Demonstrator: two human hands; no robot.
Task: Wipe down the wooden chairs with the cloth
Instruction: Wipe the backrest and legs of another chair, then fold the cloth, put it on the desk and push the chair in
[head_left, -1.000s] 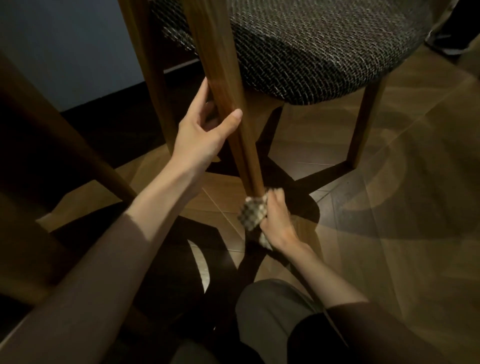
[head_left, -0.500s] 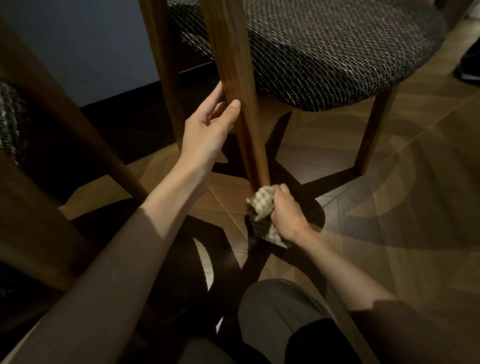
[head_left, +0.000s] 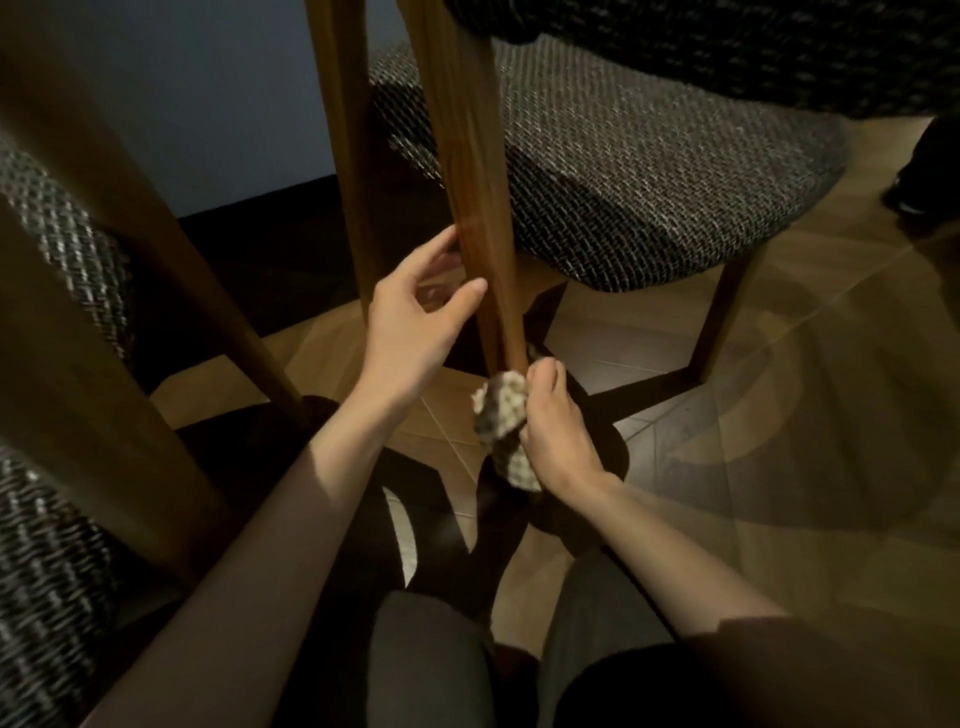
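A wooden chair leg slants down the middle of the view, under a dark woven seat. My left hand holds this leg partway down, thumb on its front and fingers reaching behind it. My right hand grips a bunched checked cloth and presses it against the foot of the same leg, close to the floor. The cloth's lower end hangs below my fist.
A second chair's thick wooden leg and woven seat fill the left side. Other legs of the first chair stand behind and at the right. Wood floor spreads right; my knees are at the bottom.
My left hand has slid lower on the leg and loosened its hold. The right hand still keeps the cloth at the leg's foot. The view has pulled back and up.
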